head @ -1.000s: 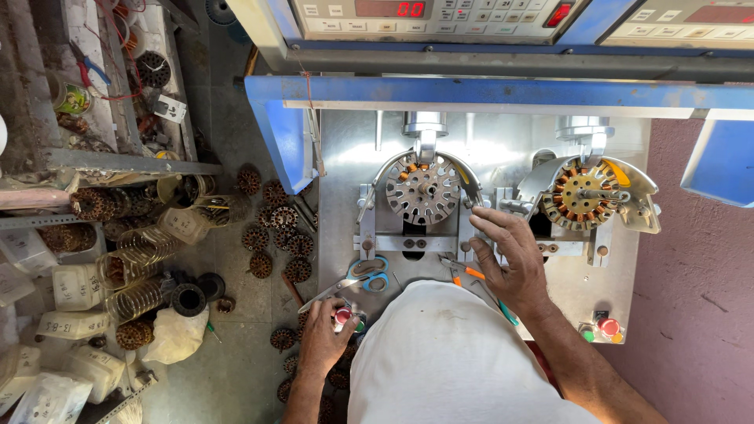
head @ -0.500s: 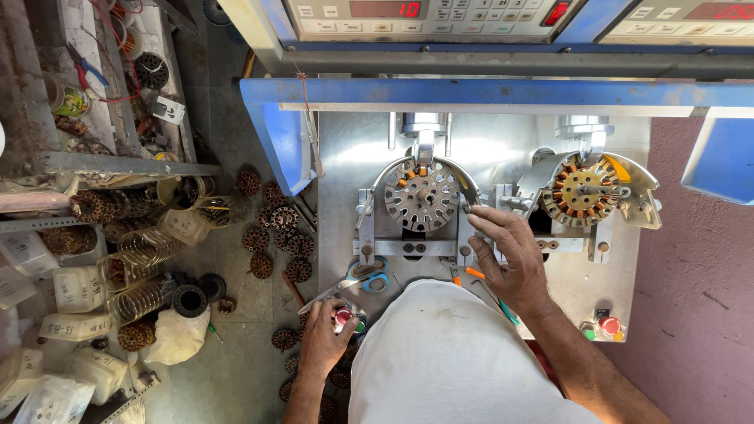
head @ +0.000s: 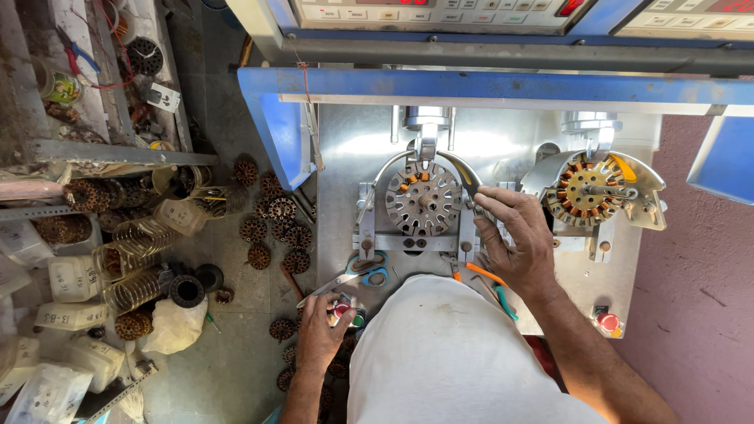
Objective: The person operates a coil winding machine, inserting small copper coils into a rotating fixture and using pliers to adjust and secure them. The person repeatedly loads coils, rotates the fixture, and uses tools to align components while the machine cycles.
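The right hand [head: 514,239] rests on the shiny metal tabletop [head: 345,165] of a winding machine, its fingers spread and half curled against the right edge of the round grey slotted stator core [head: 424,198] clamped in the left fixture; whether the grip has hold of anything I cannot tell. The left hand [head: 320,334] lies at the tabletop's near left corner, fingers loosely bent over a red push button [head: 341,309], holding nothing. Blue-handled scissors [head: 369,274] lie just above that hand. A second stator with copper windings [head: 587,194] sits in the right fixture, well apart from both hands
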